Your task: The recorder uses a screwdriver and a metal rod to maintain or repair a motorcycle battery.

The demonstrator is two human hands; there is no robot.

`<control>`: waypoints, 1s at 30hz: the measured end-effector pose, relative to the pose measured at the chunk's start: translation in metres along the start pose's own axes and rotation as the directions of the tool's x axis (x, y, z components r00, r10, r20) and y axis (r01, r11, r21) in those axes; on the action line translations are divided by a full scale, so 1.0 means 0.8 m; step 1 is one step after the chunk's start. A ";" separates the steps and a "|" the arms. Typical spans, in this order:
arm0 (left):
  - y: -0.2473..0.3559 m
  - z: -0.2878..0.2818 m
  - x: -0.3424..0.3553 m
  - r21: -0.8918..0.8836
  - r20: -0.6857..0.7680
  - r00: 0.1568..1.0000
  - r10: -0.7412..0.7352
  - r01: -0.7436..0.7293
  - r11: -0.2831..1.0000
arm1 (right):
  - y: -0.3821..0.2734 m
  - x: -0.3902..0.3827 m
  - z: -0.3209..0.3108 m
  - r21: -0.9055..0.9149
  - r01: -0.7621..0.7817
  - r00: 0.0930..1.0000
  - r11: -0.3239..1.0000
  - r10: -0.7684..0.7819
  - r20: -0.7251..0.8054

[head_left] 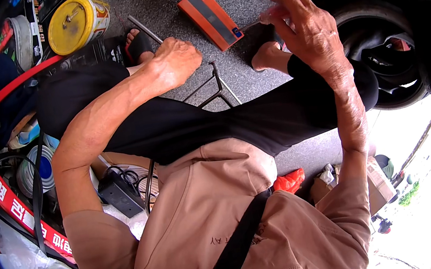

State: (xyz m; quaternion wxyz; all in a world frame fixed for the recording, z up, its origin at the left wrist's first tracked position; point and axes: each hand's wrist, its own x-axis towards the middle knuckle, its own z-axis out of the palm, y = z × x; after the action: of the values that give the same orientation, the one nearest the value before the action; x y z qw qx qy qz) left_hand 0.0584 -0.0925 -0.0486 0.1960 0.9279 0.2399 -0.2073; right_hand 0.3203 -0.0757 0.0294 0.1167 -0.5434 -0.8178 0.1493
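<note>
An orange battery-like box (pixel 208 19) with a dark grey stripe lies on the speckled floor between my feet. It has a red terminal at its far end and a blue one at its near right corner. My right hand (pixel 308 28) is closed on a screwdriver (pixel 271 15) with a reddish see-through handle. Its thin shaft points left to the blue-terminal corner; whether the tip touches, I cannot tell. My left hand (pixel 178 61) is a fist around a metal rod (pixel 144 29) that sticks out toward the far left, beside my sandalled foot. The rod's other end is hidden.
A yellow-lidded bucket (pixel 71 25) stands at the far left, near a red band (pixel 23 216) curving past cans and cables. Right of my knee is a black wheel (pixel 389 55). A dark metal frame (pixel 218 87) shows between my legs. Cardboard boxes (pixel 379 183) sit at lower right.
</note>
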 end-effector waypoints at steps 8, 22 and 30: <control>-0.001 0.002 0.000 -0.020 -0.003 1.000 -0.002 0.002 1.000 | -0.006 0.001 0.003 0.030 0.098 0.991 0.995 -0.101 0.085; 0.000 -0.003 0.000 0.002 0.008 1.000 0.011 -0.011 1.000 | 0.001 -0.001 0.001 0.052 0.022 0.997 0.998 -0.025 0.074; -0.003 0.005 0.003 0.002 -0.001 1.000 0.011 -0.011 1.000 | -0.010 0.001 -0.001 0.114 0.108 0.984 0.988 -0.123 0.127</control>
State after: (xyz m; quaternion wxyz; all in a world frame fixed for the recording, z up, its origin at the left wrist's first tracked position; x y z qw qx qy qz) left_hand 0.0578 -0.0918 -0.0538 0.1961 0.9295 0.2349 -0.2059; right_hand 0.3137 -0.0775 0.0330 0.0990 -0.4768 -0.8448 0.2220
